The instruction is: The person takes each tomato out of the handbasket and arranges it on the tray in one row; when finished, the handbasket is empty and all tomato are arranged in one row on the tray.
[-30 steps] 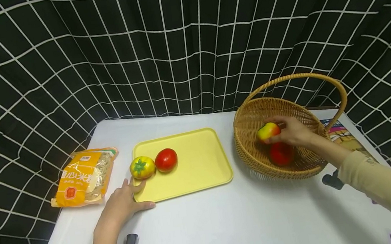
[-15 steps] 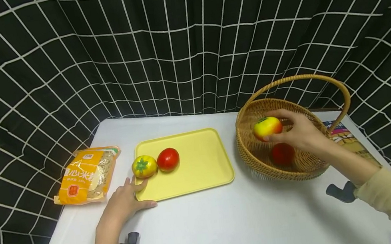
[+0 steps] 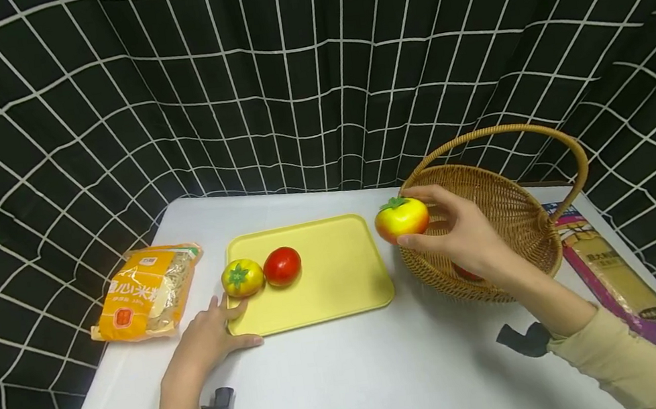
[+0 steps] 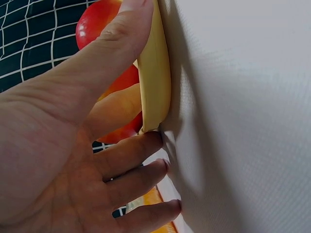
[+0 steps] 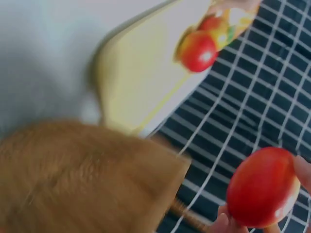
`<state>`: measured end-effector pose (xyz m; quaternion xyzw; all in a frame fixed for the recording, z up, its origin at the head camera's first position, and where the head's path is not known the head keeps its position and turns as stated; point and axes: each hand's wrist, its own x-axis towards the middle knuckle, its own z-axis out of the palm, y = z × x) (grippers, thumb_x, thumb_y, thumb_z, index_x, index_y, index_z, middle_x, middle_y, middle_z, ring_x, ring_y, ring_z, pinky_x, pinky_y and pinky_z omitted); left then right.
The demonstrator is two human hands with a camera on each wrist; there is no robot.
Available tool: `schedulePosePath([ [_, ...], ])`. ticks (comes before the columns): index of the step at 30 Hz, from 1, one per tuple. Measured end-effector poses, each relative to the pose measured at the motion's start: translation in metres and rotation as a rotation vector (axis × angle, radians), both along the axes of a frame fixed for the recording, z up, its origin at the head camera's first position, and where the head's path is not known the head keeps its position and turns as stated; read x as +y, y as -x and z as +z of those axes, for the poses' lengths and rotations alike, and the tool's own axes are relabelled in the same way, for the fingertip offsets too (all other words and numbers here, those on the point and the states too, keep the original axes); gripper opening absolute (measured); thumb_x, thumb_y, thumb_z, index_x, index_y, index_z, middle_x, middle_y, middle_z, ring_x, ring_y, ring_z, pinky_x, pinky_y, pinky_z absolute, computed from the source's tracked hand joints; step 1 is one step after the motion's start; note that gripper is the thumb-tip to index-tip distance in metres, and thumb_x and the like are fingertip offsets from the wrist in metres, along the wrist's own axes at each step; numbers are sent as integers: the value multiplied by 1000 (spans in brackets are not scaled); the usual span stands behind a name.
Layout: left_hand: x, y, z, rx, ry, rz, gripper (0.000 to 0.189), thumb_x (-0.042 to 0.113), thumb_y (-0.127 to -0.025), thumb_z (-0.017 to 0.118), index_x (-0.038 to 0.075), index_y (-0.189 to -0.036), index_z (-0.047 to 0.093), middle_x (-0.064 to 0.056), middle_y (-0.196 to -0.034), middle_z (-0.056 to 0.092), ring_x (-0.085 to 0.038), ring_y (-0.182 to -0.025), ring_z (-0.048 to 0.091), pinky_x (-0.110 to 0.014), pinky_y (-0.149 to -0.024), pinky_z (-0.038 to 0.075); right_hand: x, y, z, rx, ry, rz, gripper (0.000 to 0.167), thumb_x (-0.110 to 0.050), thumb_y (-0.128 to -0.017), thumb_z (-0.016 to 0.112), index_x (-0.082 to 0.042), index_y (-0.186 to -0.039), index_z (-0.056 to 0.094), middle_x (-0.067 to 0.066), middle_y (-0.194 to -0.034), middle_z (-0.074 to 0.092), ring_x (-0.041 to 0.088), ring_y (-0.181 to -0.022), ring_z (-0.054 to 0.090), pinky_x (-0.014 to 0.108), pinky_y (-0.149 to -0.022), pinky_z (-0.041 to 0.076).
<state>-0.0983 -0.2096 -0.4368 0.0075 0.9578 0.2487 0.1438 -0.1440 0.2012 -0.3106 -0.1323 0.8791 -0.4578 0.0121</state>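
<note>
My right hand (image 3: pixel 468 236) holds a yellow-and-red tomato (image 3: pixel 401 220), green leafy top up, between thumb and fingers at the basket's left rim. In the right wrist view its red side (image 5: pixel 262 187) shows. The wicker basket (image 3: pixel 502 212) has a red fruit (image 3: pixel 467 272) inside, mostly hidden by the hand. My left hand (image 3: pixel 212 336) rests at the near left corner of the yellow tray (image 3: pixel 338 271), fingers spread. In the left wrist view the thumb (image 4: pixel 119 39) lies along the tray's rim (image 4: pixel 156 73). Two tomatoes sit in the tray, one yellow (image 3: pixel 242 278) and one red (image 3: pixel 282 266).
An orange food bag (image 3: pixel 146 292) lies left of the tray. A flat purple-and-yellow packet (image 3: pixel 608 267) lies right of the basket, whose tall handle (image 3: pixel 502 129) arches over it. A black grid-patterned curtain (image 3: pixel 307 72) hangs behind the white table (image 3: pixel 348 378).
My right hand has lifted the tomato out of the basket and carried it left, toward the tray. The packet at right has come into fuller view. The left hand has stayed at the tray corner.
</note>
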Motion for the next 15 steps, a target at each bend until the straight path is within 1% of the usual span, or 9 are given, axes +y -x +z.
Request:
schedulePosePath([
  [4, 0, 0, -1, -9, -3, 4, 89, 52, -79, 89, 11, -151, 58, -44, -161, 28, -69, -143, 37, -77, -114, 37, -27, 4, -12, -1, 85, 23, 73, -13, -88, 88, -18, -152, 55, 8, -150, 60, 32, -125, 68, 30, -102, 59],
  [9, -1, 0, -2, -5, -4, 0, 88, 52, -80, 89, 11, -151, 58, -44, -161, 28, -69, -143, 36, -77, -114, 37, -56, 10, -27, 4, 167, 20, 75, -10, -86, 89, -13, -153, 56, 10, -152, 59, 33, -133, 63, 48, -110, 57],
  [11, -1, 0, -2, -2, -3, -1, 89, 52, -80, 89, 11, -152, 58, -44, -161, 28, -69, -143, 37, -77, -114, 38, -67, 13, -34, -6, 190, 3, 77, -9, -85, 89, -12, -153, 55, 11, -154, 58, 34, -136, 61, 51, -111, 56],
  [15, -1, 1, -1, -9, 1, 3, 90, 53, -79, 89, 11, -152, 57, -43, -162, 28, -69, -143, 37, -76, -113, 38, -88, 20, -48, -52, 211, -36, 80, -7, -83, 91, -10, -154, 54, 13, -156, 56, 36, -140, 59, 50, -113, 54],
])
